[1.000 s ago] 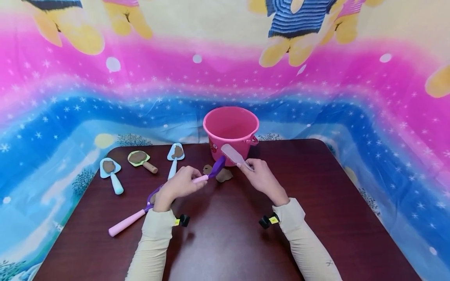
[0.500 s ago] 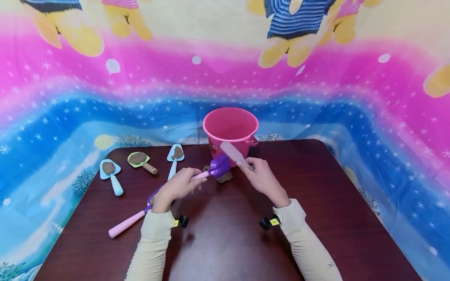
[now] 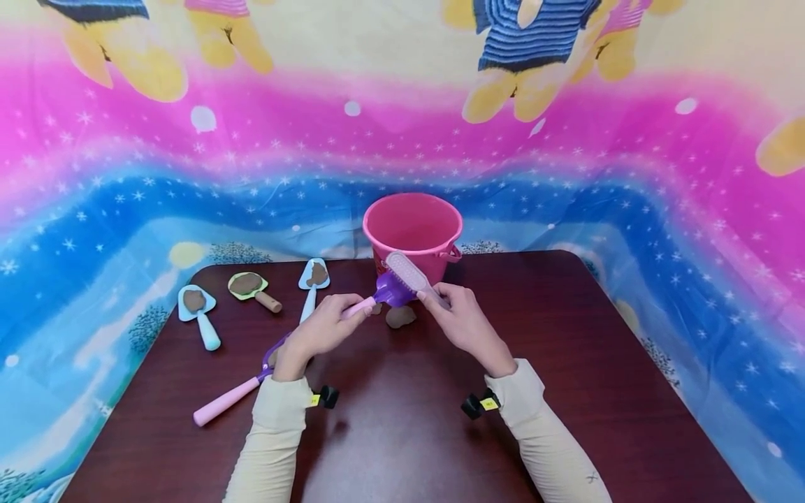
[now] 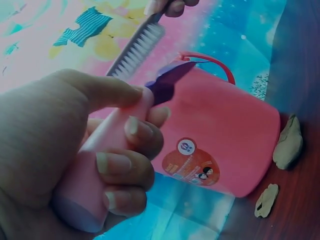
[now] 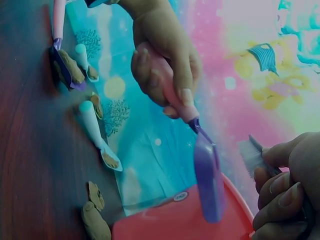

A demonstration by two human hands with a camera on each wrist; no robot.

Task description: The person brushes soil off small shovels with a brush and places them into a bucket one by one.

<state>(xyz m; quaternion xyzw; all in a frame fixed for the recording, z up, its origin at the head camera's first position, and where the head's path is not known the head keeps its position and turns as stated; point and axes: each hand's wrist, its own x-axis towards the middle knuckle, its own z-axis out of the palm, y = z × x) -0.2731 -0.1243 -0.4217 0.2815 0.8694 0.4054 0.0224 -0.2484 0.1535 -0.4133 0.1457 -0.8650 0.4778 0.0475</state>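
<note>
**Purple shovel [image 3: 395, 290] and brush [image 3: 409, 271] held up before a pink bucket [image 3: 438, 263]**

The left hand [image 3: 323, 328] has its fingers wrapped round the shovel's pink handle [image 4: 82, 185], thumb laid along it near the neck. The right hand [image 3: 465, 318] grasps the brush by its slim end, between thumb and fingers. Both tools are raised off the dark red table [image 3: 402, 433], in front of the bucket; in the head view the brush overlaps the shovel's blade, while the right wrist view shows a gap between them. Whether anything clings to that blade is hard to tell. The white bristles [image 4: 145, 47] show clearly in the left wrist view.

The bucket stands upright near the table's back edge (a round red sticker [image 4: 191, 166] decorates its wall). Two brown lumps lie on the table close by its base: a larger lump [image 3: 400, 317] and a smaller lump [image 4: 266, 201].

Towards the person's left lie a light blue shovel [image 3: 209, 332], a green scoop [image 3: 268, 301], a second blue shovel [image 3: 309, 300] and another purple shovel [image 3: 229, 398], partly hidden by the left arm. Each carries brown material on its blade. Behind hangs a patterned cloth [image 3: 402, 140].
</note>
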